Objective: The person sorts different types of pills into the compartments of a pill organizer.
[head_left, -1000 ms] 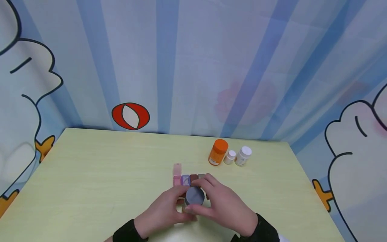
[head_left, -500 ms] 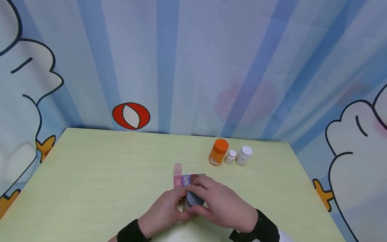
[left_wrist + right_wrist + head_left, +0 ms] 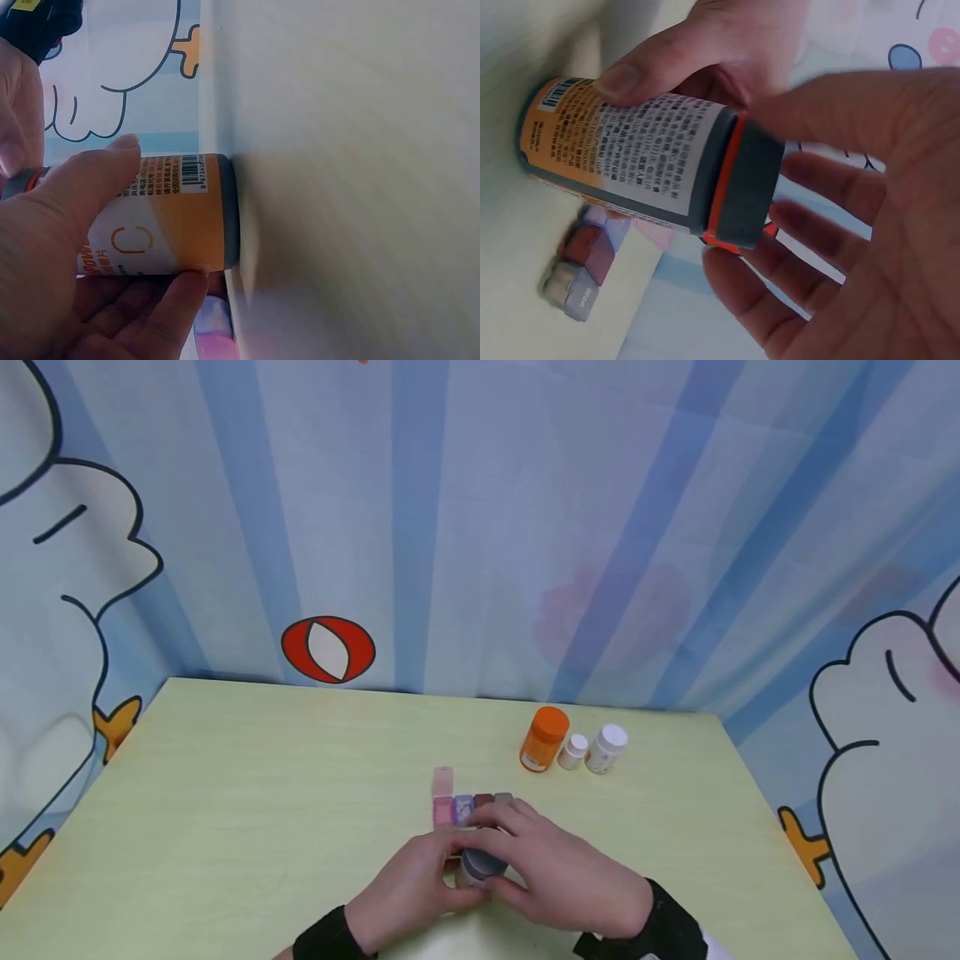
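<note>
A dark grey bottle [image 3: 641, 150] with an orange and white label stands upright on the table in front of me. My left hand [image 3: 408, 878] grips its body, thumb on one side and fingers on the other, as the left wrist view shows. Around the dark cap [image 3: 748, 184], which has an orange ring beneath it, curl the thumb and fingers of my right hand [image 3: 566, 878]. Just behind the bottle lies a pill organizer [image 3: 443, 812] with pink, purple, brown and grey compartments, its pink lid [image 3: 443, 781] raised. Both hands partly hide the organizer.
Toward the back right of the pale yellow table [image 3: 285, 777] stand an orange bottle [image 3: 544, 741], a small white-capped bottle [image 3: 573, 752] and a larger white-capped bottle [image 3: 607, 749]. A blue striped curtain [image 3: 480, 527] hangs behind the table's back edge.
My right hand has shifted its fingers over the cap and turned toward the left, so less of the cap's top shows. The left hand keeps its grip on the bottle.
</note>
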`<state>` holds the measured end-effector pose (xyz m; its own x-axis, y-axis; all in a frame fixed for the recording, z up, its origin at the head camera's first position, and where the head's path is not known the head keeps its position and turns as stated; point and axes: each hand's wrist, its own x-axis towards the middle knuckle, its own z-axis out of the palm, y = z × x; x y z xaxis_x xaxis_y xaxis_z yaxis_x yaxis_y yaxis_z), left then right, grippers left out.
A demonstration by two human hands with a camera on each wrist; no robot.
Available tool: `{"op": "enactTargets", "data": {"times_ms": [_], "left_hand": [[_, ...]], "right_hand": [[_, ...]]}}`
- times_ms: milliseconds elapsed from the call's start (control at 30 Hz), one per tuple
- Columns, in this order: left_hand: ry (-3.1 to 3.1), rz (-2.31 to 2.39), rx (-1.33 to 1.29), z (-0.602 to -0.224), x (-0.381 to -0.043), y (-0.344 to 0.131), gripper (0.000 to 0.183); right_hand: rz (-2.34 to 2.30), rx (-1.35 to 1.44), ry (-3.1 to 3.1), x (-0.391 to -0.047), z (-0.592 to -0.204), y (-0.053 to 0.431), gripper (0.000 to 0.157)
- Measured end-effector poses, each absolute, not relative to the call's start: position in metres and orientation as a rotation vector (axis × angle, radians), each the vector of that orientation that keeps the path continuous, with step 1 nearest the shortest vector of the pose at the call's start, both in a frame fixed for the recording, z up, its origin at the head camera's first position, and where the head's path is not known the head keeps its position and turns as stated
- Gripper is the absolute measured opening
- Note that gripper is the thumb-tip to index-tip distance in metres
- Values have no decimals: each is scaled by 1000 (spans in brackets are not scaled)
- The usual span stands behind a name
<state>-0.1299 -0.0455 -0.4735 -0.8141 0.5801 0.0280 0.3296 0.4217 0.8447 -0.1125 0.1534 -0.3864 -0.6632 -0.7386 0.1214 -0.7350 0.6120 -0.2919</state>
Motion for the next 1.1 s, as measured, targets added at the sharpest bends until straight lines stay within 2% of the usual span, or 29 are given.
{"op": "enactTargets", "data": {"times_ms": [133,200,333,433,567,700,800,933,1100], "left_hand": [[2399,1332,768,-473,-130,-45,53],[2405,1331,781,-473,-130,-45,45],[2400,1342,772,-473,-130,-45,47],[2415,1333,778,-473,-130,-45,53],[2449,1297,826,-473,-130,-45,48],[2464,1283,839,-473,-130,-45,40],[2453,1309,831,-474,-129,-45,45],[2432,1328,818,-474,-130,-45,53],[2470,1268,825,-474,-131,-45,48]], "right_hand": [[-487,-1146,2866,-112,-385,154,58],[-448,-1107,2886,-113,-385,154,56],[-440,-1234,2809,-115,-383,157,45],[-442,-1278,2796,-115,-382,159,55],[-376,-1152,2894,-114,-385,156,64],[-326,-1130,2915,-113,-388,152,56],[-349,-1217,2867,-113,-388,154,53],[-377,-1264,2874,-112,-387,156,64],[-318,-1135,2955,-112,-389,154,67]]}}
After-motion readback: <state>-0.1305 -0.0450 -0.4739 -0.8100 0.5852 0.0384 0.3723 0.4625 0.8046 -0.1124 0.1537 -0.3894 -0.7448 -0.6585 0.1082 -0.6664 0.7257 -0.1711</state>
